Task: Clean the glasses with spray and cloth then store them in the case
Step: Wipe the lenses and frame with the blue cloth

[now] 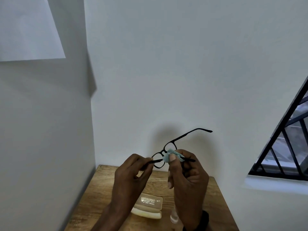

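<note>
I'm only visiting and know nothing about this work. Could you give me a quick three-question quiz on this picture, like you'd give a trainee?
1. True or false: the glasses already lie inside the case.
2. Which hand pinches the light blue cloth against a lens? A. left hand B. right hand C. neither
3. Fill in: the case and the small clear spray bottle sit on a wooden ____.

Key
1. False: both hands hold the glasses up above the table; the left hand grips a temple.
2. B
3. table
</note>
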A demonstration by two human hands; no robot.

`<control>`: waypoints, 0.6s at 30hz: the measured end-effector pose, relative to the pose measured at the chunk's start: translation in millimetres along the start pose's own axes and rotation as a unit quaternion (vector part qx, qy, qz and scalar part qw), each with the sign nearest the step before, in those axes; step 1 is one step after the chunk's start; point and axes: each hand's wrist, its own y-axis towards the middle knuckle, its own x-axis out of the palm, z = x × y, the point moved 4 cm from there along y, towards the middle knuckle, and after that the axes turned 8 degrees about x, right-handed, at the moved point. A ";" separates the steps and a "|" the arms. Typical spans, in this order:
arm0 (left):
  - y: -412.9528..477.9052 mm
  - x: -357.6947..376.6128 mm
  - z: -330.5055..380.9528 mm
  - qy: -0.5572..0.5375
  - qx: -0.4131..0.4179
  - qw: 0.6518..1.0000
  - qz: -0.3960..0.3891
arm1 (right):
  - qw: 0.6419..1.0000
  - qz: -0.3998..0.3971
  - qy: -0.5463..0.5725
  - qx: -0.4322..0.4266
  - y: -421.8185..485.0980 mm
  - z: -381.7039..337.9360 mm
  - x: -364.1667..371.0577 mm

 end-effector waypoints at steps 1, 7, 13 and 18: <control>-0.1 0.1 -0.6 0.000 0.001 1.000 0.000 | 1.000 0.004 0.009 0.005 -0.2 -0.8 -0.9; -4.9 1.1 -4.3 -0.007 -0.017 1.000 -0.003 | 0.998 0.027 0.035 0.035 -0.1 4.3 -5.3; -4.4 -0.8 -4.0 -0.003 -0.027 1.000 0.001 | 0.997 0.048 0.054 0.035 -1.5 -0.2 -9.5; -6.9 -2.2 -14.1 0.011 -0.043 0.999 0.018 | 0.986 0.112 0.113 0.056 -3.3 4.8 -18.0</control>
